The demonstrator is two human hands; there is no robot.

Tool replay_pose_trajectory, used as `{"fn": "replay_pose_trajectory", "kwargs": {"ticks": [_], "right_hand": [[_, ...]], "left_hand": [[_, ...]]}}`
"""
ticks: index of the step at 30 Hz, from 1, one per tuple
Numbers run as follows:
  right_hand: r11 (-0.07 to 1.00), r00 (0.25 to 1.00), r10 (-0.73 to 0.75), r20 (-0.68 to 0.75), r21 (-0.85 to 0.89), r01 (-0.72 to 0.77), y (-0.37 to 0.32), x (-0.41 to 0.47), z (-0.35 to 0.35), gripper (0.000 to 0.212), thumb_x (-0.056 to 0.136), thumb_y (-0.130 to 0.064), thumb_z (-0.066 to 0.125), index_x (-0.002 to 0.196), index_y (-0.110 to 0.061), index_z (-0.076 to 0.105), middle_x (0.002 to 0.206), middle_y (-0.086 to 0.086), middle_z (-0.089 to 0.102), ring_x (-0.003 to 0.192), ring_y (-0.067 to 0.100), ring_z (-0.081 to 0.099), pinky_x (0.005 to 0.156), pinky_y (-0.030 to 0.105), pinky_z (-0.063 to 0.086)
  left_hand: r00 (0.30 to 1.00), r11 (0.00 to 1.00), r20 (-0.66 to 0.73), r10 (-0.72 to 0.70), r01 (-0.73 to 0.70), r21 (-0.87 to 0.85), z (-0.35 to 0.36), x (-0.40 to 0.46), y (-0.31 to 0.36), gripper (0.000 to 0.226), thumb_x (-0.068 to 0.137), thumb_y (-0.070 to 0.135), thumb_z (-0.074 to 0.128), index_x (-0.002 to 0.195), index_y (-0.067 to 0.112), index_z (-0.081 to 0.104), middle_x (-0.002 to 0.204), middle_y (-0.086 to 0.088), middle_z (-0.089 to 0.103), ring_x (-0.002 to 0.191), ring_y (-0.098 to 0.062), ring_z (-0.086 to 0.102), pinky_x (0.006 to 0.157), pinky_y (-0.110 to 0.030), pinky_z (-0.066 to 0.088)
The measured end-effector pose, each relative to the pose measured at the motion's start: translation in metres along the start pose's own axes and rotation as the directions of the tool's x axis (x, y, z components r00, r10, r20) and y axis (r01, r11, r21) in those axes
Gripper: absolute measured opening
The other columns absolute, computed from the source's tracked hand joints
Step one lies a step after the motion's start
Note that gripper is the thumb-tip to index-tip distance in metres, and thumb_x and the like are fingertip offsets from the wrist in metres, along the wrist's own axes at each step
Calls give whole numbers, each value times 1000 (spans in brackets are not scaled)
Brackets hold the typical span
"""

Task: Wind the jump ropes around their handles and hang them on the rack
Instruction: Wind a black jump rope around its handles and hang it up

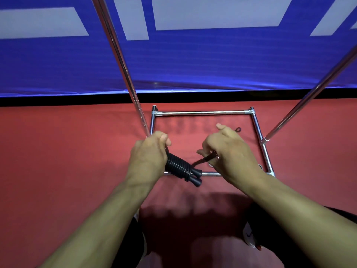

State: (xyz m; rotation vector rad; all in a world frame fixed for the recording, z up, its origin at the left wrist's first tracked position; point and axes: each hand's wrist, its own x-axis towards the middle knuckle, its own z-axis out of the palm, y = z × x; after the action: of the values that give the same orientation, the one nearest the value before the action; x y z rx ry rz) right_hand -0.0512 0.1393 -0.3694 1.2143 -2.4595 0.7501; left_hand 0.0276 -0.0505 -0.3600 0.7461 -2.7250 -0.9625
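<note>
I am holding the jump rope (180, 167) in front of me, above the red floor (58, 151) and the chrome base of the rack (201, 113). My left hand (148, 153) is gripping the paired handles near their upper end, fingers curled round them, with the black coils already packed tight along the shafts. My right hand (228, 151) is pinching the loose tail of rope, pulling it taut to the side. I judge the rope light, soft and springy, likely to unwind if slackened, so I am keeping tension; both forearms are reaching forward, wrists bent inward
</note>
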Motion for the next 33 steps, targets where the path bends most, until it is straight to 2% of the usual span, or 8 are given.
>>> {"fn": "replay_pose_trajectory", "kwargs": {"ticks": [2, 6, 11, 18, 21, 23, 27, 33], "right_hand": [[996, 995, -74, -71, -49, 71, -10, -4, -3, 32, 65, 1, 79, 62, -18, 53, 56, -1, 44, 63, 25, 44, 77, 41, 50], [981, 989, -146, -28, -130, 142, -33, -21, 7, 14, 70, -11, 59, 64, -19, 50, 56, -2, 47, 57, 22, 41, 55, 31, 26], [942, 988, 129, 84, 302, -148, -35, -39, 24, 10, 88, -31, 63, 92, -24, 57, 75, -14, 65, 65, 0, 62, 57, 15, 47], [251, 749, 360, 556, 716, -652, -45, -37, 44, 16, 102, -9, 44, 101, -25, 40, 71, 5, 54, 45, 16, 47, 46, 29, 41], [435, 797, 343, 498, 668, -604, -45, -36, 43, 18, 99, -36, 41, 108, -38, 57, 86, 14, 56, 62, 9, 48, 63, 38, 48], [546, 832, 330, 446, 629, -554, -43, -36, 39, 30, 95, -51, 36, 110, -40, 60, 104, -9, 63, 82, -1, 55, 80, 27, 49], [767, 929, 259, 266, 528, -365, -34, -30, 36, 35, 99, -38, 39, 101, -24, 71, 105, -5, 60, 100, 2, 56, 86, 17, 41], [605, 913, 342, 221, 691, -395, -43, -28, 37, 19, 99, -26, 45, 104, -21, 63, 88, -21, 57, 72, -4, 52, 72, 15, 39]], "left_hand": [[985, 997, -174, -1, -12, -70, 2, 3, -3, 31, 100, 26, 36, 80, 28, 59, 61, 8, 55, 66, -28, 54, 62, -31, 35], [920, 968, -390, -42, -60, -245, 3, 3, 2, 29, 96, 28, 32, 83, 28, 59, 59, 12, 54, 63, -27, 55, 63, -35, 40], [872, 819, -348, -344, 98, -565, -1, 17, -4, 34, 104, 26, 35, 77, 27, 57, 68, -7, 58, 39, -19, 58, 37, -34, 50], [883, 724, -261, -390, 118, -680, -1, 9, 8, 35, 105, 22, 36, 77, 25, 57, 57, 0, 56, 34, -14, 52, 30, -24, 41], [884, 701, -239, -402, 129, -702, -3, 6, 12, 35, 106, 22, 36, 77, 23, 57, 56, 0, 54, 33, -10, 50, 31, -24, 42], [877, 686, -232, -421, 140, -714, -5, 7, 10, 35, 105, 22, 37, 76, 24, 57, 58, 0, 52, 34, -8, 50, 33, -26, 45], [875, 698, -240, -420, 142, -702, -6, 8, 11, 36, 105, 23, 37, 75, 25, 57, 64, -5, 52, 37, -13, 52, 32, -24, 42], [868, 669, -240, -436, 134, -731, -5, 3, 19, 35, 105, 26, 36, 77, 24, 57, 64, -8, 54, 34, -17, 51, 32, -24, 40]]}}
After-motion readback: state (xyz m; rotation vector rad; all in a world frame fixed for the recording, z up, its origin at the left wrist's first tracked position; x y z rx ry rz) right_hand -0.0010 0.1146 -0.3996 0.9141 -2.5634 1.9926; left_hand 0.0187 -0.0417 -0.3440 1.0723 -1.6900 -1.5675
